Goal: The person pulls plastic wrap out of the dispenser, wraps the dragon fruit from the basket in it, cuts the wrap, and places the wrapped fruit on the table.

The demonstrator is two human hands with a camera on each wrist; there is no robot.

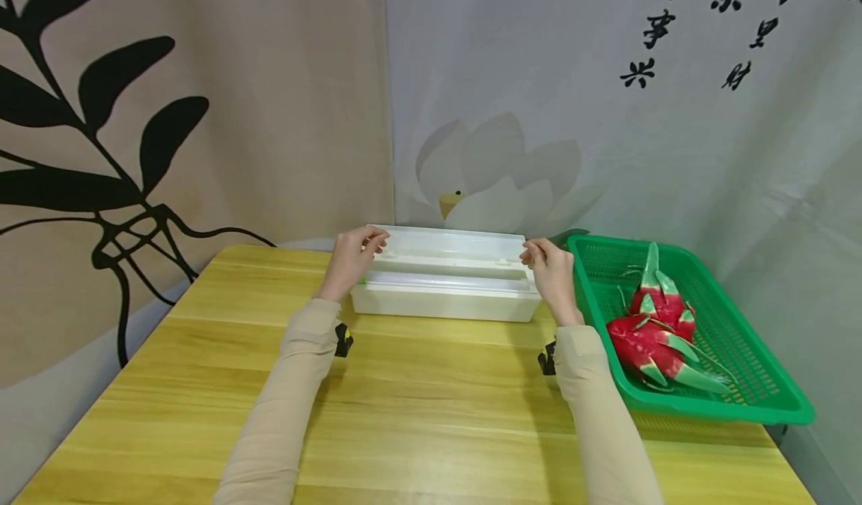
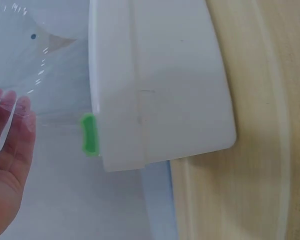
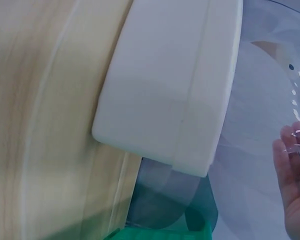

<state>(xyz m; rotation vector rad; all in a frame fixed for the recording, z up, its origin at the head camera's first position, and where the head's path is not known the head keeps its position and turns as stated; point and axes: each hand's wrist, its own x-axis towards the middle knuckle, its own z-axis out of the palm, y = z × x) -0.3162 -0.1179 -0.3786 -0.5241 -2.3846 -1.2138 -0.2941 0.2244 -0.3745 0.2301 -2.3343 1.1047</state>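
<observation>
A long white cling film dispenser (image 1: 444, 307) sits at the back of the table, a pale lid-like panel (image 1: 451, 245) showing behind its trough. Clear cling film (image 2: 55, 107) rises from it and stretches between both hands. My left hand (image 1: 353, 262) pinches the film's left corner between thumb and fingertips, above the dispenser's left end. At the opposite end, my right hand (image 1: 552, 273) pinches the right corner the same way. Wrinkles and glints mark the film at the fingertips in both wrist views. A green slider (image 2: 90, 135) sits on the dispenser's left top edge.
A green plastic basket (image 1: 774, 370) stands to the right of my right hand, holding two red dragon fruits (image 1: 646, 348) with green tips. Printed curtains (image 1: 303, 101) hang just behind the wooden table (image 1: 431, 408).
</observation>
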